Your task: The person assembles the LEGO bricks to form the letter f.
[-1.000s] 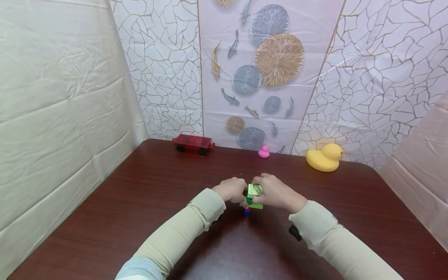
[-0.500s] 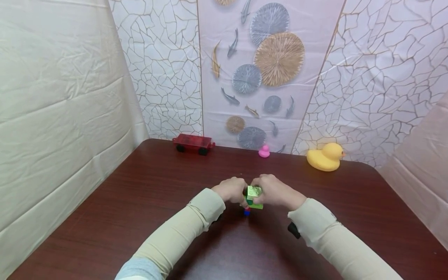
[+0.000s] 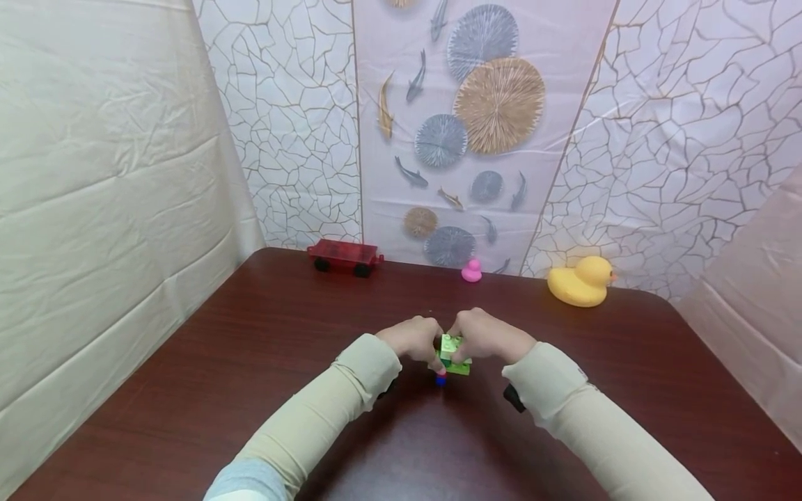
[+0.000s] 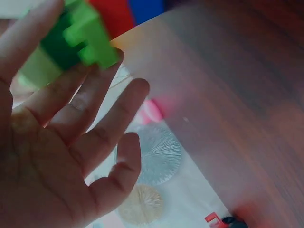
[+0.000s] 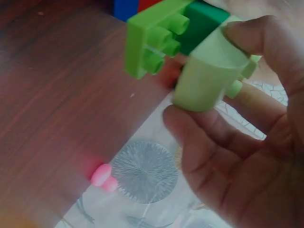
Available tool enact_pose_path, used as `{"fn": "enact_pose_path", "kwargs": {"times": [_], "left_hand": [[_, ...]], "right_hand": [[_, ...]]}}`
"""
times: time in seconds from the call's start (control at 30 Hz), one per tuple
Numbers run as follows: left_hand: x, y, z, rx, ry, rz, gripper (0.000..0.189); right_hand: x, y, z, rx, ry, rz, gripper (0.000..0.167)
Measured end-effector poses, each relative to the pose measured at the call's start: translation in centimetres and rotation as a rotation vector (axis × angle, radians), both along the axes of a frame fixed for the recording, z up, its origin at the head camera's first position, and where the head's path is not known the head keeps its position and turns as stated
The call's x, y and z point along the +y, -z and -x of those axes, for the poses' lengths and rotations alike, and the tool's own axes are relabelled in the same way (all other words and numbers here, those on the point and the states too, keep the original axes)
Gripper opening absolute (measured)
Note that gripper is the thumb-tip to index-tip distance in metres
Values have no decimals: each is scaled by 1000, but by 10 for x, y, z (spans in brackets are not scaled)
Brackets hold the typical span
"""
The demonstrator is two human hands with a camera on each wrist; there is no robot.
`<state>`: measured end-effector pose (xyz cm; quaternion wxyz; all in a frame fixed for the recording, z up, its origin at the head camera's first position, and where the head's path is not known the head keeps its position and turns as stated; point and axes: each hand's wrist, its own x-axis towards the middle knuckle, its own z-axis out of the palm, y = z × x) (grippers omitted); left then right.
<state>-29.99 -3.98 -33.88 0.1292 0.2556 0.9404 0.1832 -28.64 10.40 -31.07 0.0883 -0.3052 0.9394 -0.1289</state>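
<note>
Close together over the middle of the table, both hands hold one small stack of toy building blocks. My right hand [image 3: 491, 337] pinches a pale green block [image 5: 209, 80] with a rounded side between thumb and fingertips. This block sits against a dark green block [image 5: 204, 26], which joins a bright lime block [image 5: 137, 47] with studs. A red block [image 4: 114, 19] and a blue block [image 4: 146, 10] form the stack's lower end. My left hand [image 3: 413, 337] grips the stack from the left with thumb and fingers; its outer fingers extend loosely. The fingers partly hide the joints between blocks.
Along the back edge of the brown table [image 3: 250, 390] stand a red wheeled toy wagon [image 3: 344, 254], a small pink duck [image 3: 472, 271] and a larger yellow duck [image 3: 580, 282]. Patterned cloth [image 3: 301, 139] hangs behind the table.
My right wrist and forearm have shifted slightly left and inward. The pale green block sits slightly lower and more to the left. My left hand has hardly moved.
</note>
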Motion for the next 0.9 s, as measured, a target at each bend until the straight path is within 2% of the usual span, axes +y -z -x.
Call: {"fn": "enact_pose_path", "kwargs": {"times": [0.17, 0.33, 0.7, 0.9], "left_hand": [[-4, -8, 1, 32, 35, -23, 27], [-2, -12, -2, 56, 55, 1, 20], [2, -12, -4, 86, 41, 17, 17], [2, -12, -3, 66, 19, 2, 17]], "right_hand": [[-5, -2, 1, -28, -1, -27, 19], [-6, -3, 2, -31, 8, -56, 20], [-4, -4, 0, -39, 32, -57, 11], [-2, -2, 1, -28, 36, -39, 7]]}}
